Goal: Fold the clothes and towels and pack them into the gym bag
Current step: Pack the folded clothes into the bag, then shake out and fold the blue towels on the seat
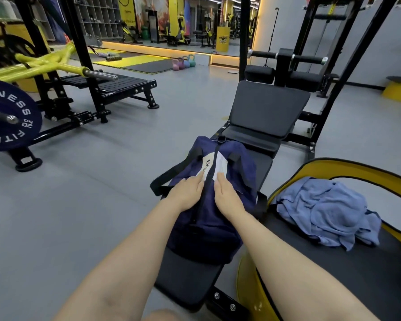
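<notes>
A: Layout? Biggest first.

B: Black padded bench serves as the table (259, 112), running away from the person. The navy gym bag (208, 205) lies lengthwise on its near pad. To the right, a yellow-rimmed black platform (333, 274) carries a crumpled blue towel pile (326, 212), well apart from the bag.

A: Bag contents?

B: Can't tell. The opening line runs along the top and the sides sit close together. Nothing shows inside. White tags (214, 165) lie on top at the far end.

A: Hands?

B: Left hand (185, 193) and right hand (227, 193) rest flat on the bag top, one each side of the centre seam. Each grip is apart, fingers straight, pressing the fabric and clamped on nothing. Right fingertips touch the tag edge.

A: Why there?

B: Likely to spread the opening, or to steady the bag on the narrow pad. Judgement only.

A: Progress?

B: Early. The towels are unfolded and sit outside the bag. The pile is beside the person's right arm, so the reach is easy.
</notes>
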